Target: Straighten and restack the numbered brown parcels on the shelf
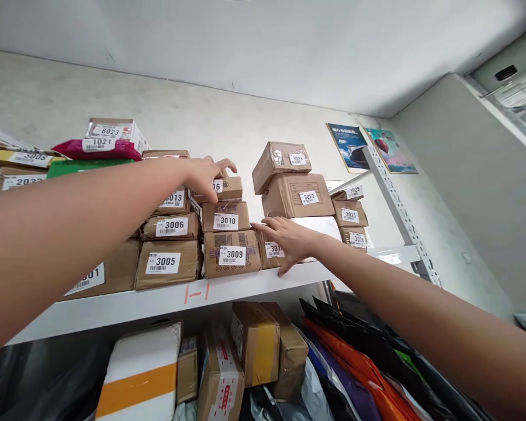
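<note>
My left hand [207,175] is raised to the upper boxes of a stack, its fingers spread and bent in front of a carton whose label ends in 16 [232,187]. Beneath that carton sit box 3010 [234,223] and box 3009 [213,252]. My right hand [289,237] has its fingers apart at a small carton [265,260], partly covering its label, which starts 301. Whether either hand presses on the cardboard is hard to tell. Just above the right hand, box 3022 [284,196] supports box 3023 [274,161], set slightly askew.
The white shelf [241,282] carries more labelled cartons, including box 3005 [190,272], and a pink parcel [72,149] at left. Below are a white box with an orange band [146,345], taped cartons and plastic mailers [372,362]. A perforated metal upright [394,202] stands at right.
</note>
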Demonstrator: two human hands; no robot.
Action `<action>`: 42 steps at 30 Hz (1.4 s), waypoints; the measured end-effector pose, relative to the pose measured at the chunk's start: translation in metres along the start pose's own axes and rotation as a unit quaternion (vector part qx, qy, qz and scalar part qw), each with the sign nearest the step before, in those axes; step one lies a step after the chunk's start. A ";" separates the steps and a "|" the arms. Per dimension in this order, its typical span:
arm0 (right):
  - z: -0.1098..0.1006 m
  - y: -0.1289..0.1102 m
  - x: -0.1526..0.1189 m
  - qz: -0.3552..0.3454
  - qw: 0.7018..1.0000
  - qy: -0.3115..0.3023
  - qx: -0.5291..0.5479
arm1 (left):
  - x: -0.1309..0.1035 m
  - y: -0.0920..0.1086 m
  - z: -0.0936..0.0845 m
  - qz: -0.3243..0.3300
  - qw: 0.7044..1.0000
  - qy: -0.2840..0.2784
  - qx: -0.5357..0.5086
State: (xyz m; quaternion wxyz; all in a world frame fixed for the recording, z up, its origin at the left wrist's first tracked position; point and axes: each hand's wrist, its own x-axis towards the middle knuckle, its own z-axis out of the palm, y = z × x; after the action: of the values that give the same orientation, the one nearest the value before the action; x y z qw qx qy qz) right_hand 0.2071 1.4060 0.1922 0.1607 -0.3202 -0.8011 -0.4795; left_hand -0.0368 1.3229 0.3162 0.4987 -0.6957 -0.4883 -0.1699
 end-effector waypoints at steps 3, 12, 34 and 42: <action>0.002 0.007 0.005 -0.001 0.999 -0.030 0.036 | -0.002 0.004 0.002 -0.008 1.000 -0.013 0.018; -0.007 0.007 0.009 -0.038 0.998 -0.032 -0.036 | -0.003 0.010 -0.001 -0.009 0.999 -0.012 0.048; 0.000 -0.005 -0.023 0.069 0.996 0.049 0.027 | -0.014 0.007 0.008 -0.017 0.999 0.048 0.017; -0.059 -0.024 -0.093 0.106 0.982 0.134 0.083 | -0.018 0.007 0.011 0.001 0.995 0.088 0.044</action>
State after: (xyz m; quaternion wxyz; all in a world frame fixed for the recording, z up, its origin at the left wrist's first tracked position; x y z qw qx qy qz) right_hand 0.2569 1.3131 0.1525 0.3424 -0.3215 -0.7711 -0.4299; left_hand -0.0422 1.3227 0.2951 0.5703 -0.6560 -0.4484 -0.2083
